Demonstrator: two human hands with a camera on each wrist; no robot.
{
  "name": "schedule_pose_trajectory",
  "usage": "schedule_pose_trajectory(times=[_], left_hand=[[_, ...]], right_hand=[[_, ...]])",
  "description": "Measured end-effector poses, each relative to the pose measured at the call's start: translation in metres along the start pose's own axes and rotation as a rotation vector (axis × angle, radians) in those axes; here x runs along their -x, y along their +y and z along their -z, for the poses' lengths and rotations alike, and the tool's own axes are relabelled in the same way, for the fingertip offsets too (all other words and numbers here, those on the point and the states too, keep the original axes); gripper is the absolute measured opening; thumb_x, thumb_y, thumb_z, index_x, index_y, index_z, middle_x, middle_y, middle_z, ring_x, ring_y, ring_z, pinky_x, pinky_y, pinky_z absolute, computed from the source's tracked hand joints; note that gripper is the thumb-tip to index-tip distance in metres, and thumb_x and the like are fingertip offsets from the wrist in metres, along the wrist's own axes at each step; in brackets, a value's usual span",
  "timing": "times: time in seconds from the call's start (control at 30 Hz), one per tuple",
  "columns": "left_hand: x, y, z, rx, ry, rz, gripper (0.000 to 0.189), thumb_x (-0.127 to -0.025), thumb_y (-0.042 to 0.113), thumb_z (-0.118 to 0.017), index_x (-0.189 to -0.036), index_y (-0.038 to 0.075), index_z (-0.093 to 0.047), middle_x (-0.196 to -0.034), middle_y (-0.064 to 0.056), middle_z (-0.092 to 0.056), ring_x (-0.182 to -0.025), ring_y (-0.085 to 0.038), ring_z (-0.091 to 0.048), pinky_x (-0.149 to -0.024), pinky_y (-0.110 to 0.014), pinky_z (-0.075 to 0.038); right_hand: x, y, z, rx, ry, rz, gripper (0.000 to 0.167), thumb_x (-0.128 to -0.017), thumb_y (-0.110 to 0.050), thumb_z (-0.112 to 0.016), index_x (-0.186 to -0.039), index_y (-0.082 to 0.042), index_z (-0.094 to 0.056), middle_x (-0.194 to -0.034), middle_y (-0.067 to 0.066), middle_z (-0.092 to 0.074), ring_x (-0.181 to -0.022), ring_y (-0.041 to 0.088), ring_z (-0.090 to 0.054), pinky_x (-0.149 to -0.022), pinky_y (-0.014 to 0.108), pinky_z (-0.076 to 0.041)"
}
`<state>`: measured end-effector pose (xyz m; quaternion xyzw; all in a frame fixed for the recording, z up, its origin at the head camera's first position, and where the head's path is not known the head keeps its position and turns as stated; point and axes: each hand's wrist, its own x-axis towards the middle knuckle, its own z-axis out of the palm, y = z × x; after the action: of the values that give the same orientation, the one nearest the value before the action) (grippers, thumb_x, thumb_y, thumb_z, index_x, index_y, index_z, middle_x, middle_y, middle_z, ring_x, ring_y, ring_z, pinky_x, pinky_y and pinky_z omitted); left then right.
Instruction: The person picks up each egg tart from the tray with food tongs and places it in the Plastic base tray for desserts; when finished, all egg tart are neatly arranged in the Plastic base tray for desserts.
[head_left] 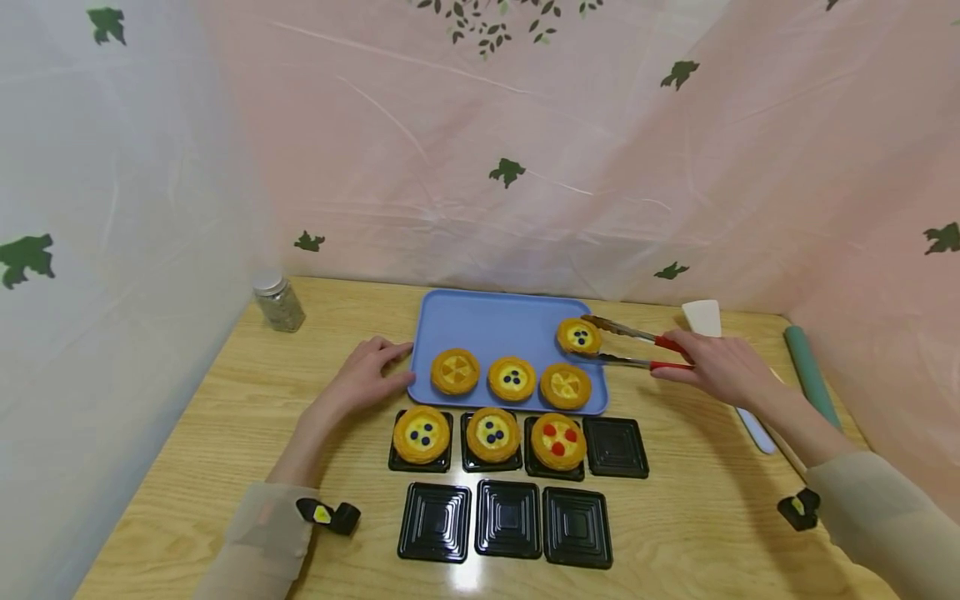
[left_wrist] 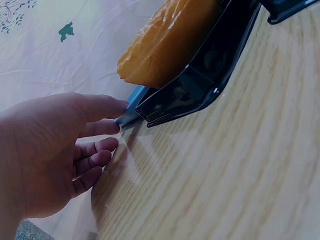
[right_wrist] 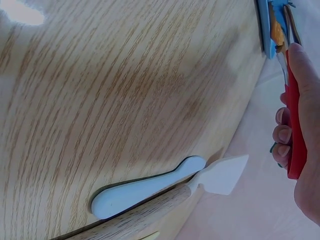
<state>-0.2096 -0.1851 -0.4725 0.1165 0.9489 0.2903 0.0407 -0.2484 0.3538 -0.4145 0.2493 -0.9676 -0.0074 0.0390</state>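
Sleeves [head_left: 258,542] foremost, the right hand [head_left: 712,364] grips tongs [head_left: 639,333] astride a tart [head_left: 578,335] (left hand [head_left: 366,372], spread, touches tray [head_left: 495,323]).

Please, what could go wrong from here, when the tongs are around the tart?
The held tart could slip, since only the tips of the tongs straddle it. Moved low toward the black bases, it might bump the nearest orange-topped tart. If the left hand, touching the blue tray, shifts it, the tray might nudge those bases.

Jar [head_left: 281,307]: table's [head_left: 690,533] far-left corner; contents too small to tell.
Spatula [head_left: 702,318]: near table's far-right corner; handle partly behind right hand [head_left: 716,367].
Leftmost tart [left_wrist: 167,47]: in left wrist view, cropped above, topping hidden.
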Motion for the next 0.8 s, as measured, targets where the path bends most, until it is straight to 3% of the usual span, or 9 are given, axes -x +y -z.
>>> schedule_pose_trajectory(times=[0.8], left_hand=[[-0.0005, -0.0012, -0.0012, 0.003, 0.001, -0.013, 0.060, -0.096, 0.033, -0.069, -0.149, 0.009, -0.055, -0.114, -0.013, -0.058, -0.102, -0.027, -0.049, -0.089, -0.038, -0.038]], right_hand=[[0.0004, 0.0001, 0.0021, 0.006, 0.000, 0.019, 0.046, -0.088, -0.050, -0.076, -0.115, -0.014, -0.064, -0.075, -0.004, -0.059, -0.052, 0.010, -0.041, -0.049, 0.028, -0.031]])
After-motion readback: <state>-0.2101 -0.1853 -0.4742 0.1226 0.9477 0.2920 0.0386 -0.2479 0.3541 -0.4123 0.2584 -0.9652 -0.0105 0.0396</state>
